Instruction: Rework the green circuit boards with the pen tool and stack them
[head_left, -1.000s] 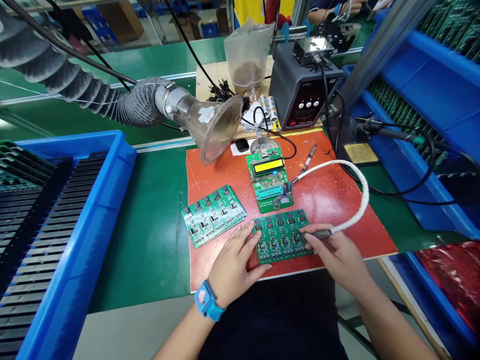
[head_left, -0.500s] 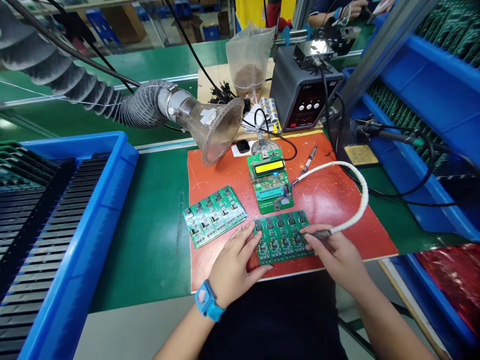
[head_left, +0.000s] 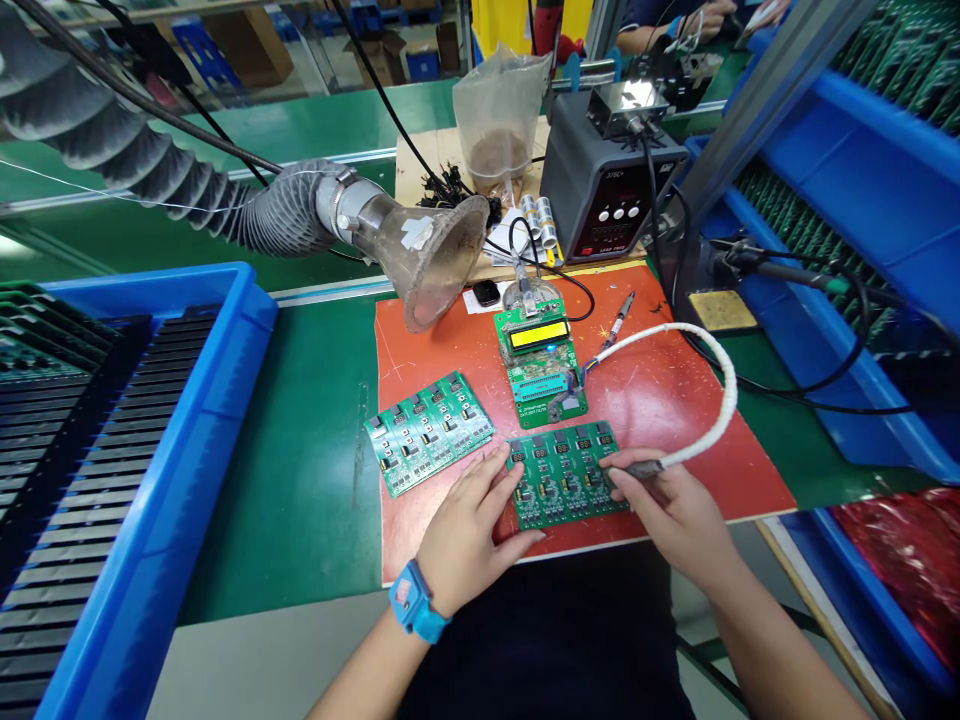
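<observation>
Main thing: the green circuit-board panel (head_left: 564,474) lies flat at the near edge of the red work mat (head_left: 660,420), in front of you.
Long axis: it runs left to right, with the right end turned slightly far; a row of five small digit displays lines its far edge.
Left hand: your left hand (head_left: 469,530) rests on the panel's left end, fingers (head_left: 491,470) spread, fingertips on the board, thumb by the near edge.
Right hand: your right hand (head_left: 671,520) is at the panel's right end, with thumb and fingers pinched on the dark probe (head_left: 637,468).
Cable: the white-sleeved cable (head_left: 720,420) arcs from the probe, far across the mat, to the tester board (head_left: 538,352).
Hidden: your fingers cover the probe's tip, so you cannot tell whether it touches the panel.
Nearby: a second green panel (head_left: 429,432) lies angled on the mat, just left of the first; the tester board with its yellow display stands far of the gap between them.
Wrist: a blue wristband (head_left: 411,600) circles your left wrist.
</observation>
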